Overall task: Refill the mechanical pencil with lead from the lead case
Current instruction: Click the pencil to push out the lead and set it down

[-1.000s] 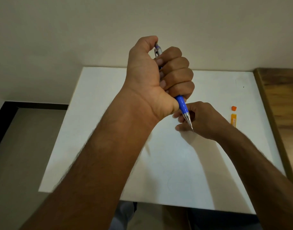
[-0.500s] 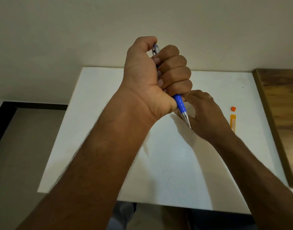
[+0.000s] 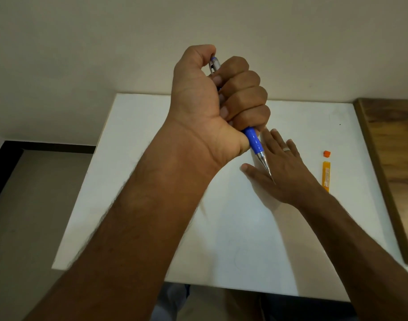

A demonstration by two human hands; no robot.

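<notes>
Head view, single entry.

Pencil (image 3: 254,142): blue grip, metal tip and clip end. Held raised above the table (image 3: 152,158). Long axis runs on a slant, cap end up and far-left under the thumb, tip down and near-right. The tip shows in front of the back of the right hand; whether it touches cannot be told.

Left hand (image 3: 219,100): closed in a full fist round the pencil barrel, four fingers wrapped, thumb over the cap end. Only the blue grip and tip stand out below the fist, a short metal length with the clip above.

Right hand (image 3: 281,172): palm down, fingers spread and straight, holding nothing, low over or resting on the table just right of the tip. A ring shows on one finger.

Case (image 3: 326,173): orange, lying flat on the table, long axis near to far, to the right of the right hand and near it, not touching. Its mouth appears uncovered, though too small to be sure.

Cap (image 3: 326,153): small orange piece, lying apart just beyond the far end of the case.

Judgement: the right hand is nearer the case by far; the left is taken up. A reach for the case would go rightward, fingers closing across its narrow width.
</notes>
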